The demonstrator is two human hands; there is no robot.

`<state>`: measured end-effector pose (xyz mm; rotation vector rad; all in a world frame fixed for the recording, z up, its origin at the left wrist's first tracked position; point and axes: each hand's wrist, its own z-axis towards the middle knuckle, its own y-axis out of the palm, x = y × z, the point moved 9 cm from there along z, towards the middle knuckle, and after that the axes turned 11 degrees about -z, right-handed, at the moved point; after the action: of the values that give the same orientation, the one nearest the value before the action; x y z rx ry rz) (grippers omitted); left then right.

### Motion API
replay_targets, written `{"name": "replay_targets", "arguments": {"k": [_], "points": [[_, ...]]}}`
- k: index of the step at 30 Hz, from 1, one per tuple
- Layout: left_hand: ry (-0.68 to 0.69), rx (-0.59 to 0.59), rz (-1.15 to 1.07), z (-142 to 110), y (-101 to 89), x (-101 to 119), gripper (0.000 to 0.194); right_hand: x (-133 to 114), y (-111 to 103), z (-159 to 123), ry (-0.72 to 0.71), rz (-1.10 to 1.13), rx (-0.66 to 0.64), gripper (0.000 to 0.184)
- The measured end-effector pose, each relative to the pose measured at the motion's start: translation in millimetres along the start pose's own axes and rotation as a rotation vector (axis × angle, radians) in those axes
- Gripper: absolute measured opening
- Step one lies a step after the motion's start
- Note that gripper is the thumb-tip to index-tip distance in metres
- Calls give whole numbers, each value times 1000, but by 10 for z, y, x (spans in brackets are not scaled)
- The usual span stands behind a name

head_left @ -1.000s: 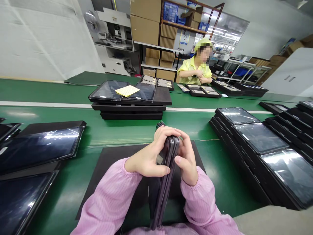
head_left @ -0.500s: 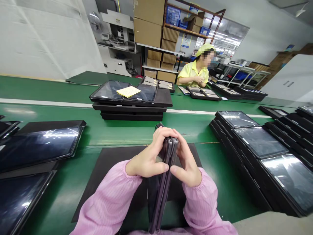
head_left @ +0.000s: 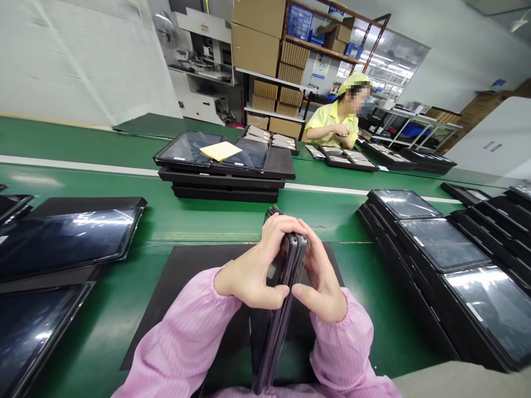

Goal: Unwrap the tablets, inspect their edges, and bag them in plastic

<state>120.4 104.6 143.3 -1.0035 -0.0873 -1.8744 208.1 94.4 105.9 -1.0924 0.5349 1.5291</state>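
Observation:
Two dark tablet-like panels (head_left: 277,326) stand on edge, face to face, over a black mat (head_left: 182,287) on the green table. My left hand (head_left: 259,271) wraps the left side of the pair, with its thumb along the near edge. On the other side, my right hand (head_left: 321,271) grips the right panel, its thumb close to the left one. The fingers of both hands meet over the top edge. My palms cover much of the panels' upper faces, so their kind is not fully clear.
Glossy screens (head_left: 70,237) lie at left. Black trays with screens (head_left: 443,240) are stacked at right. Ahead, another tray stack (head_left: 224,179) carries a yellow sheet (head_left: 219,151). Across the table a person in yellow (head_left: 336,119) works beside trays of small parts (head_left: 347,157).
My hands still hold the panel pair, which leans slightly more to the right at the top. The view has shifted a little. The person opposite has moved their hands slightly.

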Motion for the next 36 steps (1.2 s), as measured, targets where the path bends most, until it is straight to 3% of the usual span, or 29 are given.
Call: {"name": "replay_targets", "arguments": {"k": [9, 14, 22, 32, 36], "points": [[-87, 112, -67, 46, 25, -67, 38, 5, -98, 5, 50, 105, 251, 52], [-60, 132, -54, 70, 40, -41, 33, -14, -123, -24, 21, 126, 355, 45], [-32, 165, -86, 76, 58, -81, 31, -66, -140, 23, 16, 162, 391, 40], [-73, 137, -108, 40, 19, -124, 46, 44, -108, 47, 130, 28, 302, 59], [-58, 153, -99, 34, 2, -145, 44, 32, -101, 36, 107, 17, 306, 54]]}}
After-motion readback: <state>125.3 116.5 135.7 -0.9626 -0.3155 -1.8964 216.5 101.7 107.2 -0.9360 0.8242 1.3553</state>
